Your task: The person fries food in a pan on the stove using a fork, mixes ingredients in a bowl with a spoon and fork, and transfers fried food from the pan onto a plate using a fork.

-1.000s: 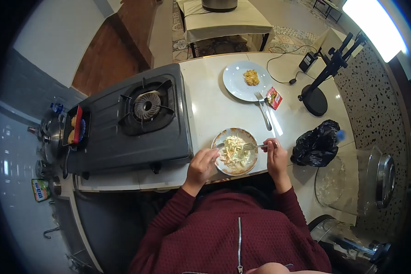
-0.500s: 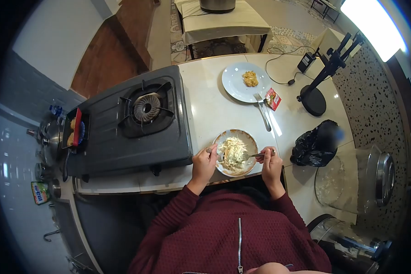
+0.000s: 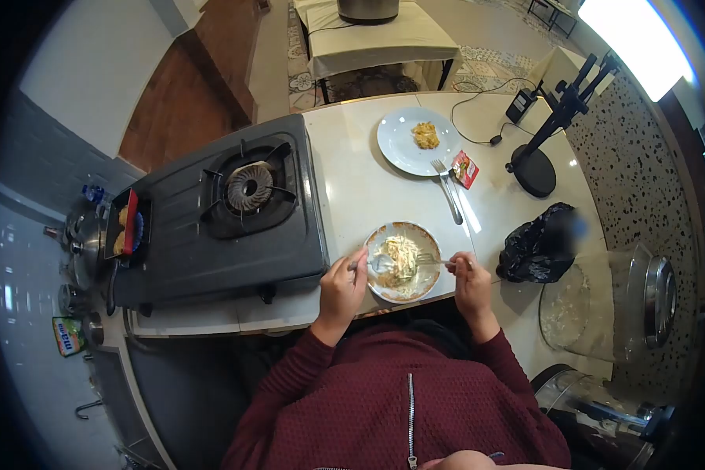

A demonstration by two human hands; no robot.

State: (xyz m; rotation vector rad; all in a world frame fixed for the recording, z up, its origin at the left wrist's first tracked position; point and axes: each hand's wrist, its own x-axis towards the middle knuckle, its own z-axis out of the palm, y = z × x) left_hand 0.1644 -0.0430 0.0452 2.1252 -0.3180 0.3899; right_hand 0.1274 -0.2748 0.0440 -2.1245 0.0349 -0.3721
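Near the counter's front edge stands a patterned bowl of pale shredded vegetable mix. My left hand, at the bowl's left rim, is closed around the handle of a spoon whose head is over the left part of the mix. On the right side, my right hand grips a fork, its tines at the mix. Behind the bowl, a second fork leans with its tines on the rim of a light plate, which bears one small orange-brown fritter.
A black gas stove fills the left, with a small square pan of browned pieces over a blue flame. Right of the plate lie a red sachet and a black lamp stand. A black plastic bag and clear jar stand at right.
My hands have moved slightly apart, drawing the spoon and fork outward from the middle of the bowl. The shredded mix looks differently heaped, and the spoon's head now shows.
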